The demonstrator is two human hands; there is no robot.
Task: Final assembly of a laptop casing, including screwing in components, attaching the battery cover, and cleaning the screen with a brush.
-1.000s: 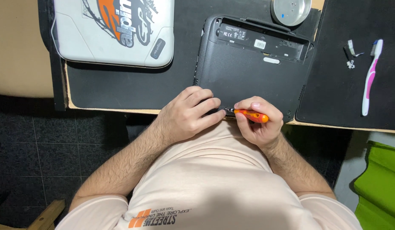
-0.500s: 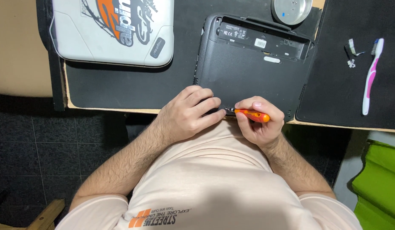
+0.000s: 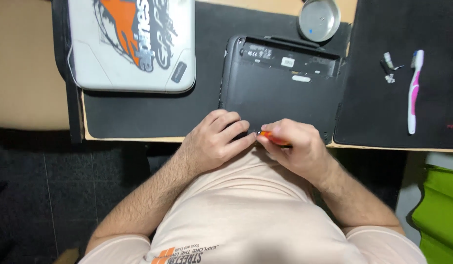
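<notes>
- Working at the near edge of the black laptop point(image 3: 280, 95), which is lying bottom-up on a dark mat point(image 3: 153, 112), both hands are staying almost exactly where they were a second ago; the change is barely noticeable.
- Pinching the orange-handled screwdriver point(image 3: 273, 139), the right hand point(image 3: 297, 149) is keeping its fingers closed around the handle, with the tip pointing left toward the laptop's near edge.
- Resting on that same edge, the left hand point(image 3: 214, 142) is curling its fingers loosely together over the casing, just touching the screwdriver's tip end; whether it is gripping anything small is not showing.
- Judging by this steadiness, the screwdriver is probably turning in place at one spot rather than travelling to a new one.
- Lying farther off are a white case with orange and black graphics point(image 3: 131, 44), a round metal dish point(image 3: 319, 19), a pink-and-white toothbrush point(image 3: 413, 90) and a few small parts point(image 3: 388, 68) on a second mat point(image 3: 383, 112).
</notes>
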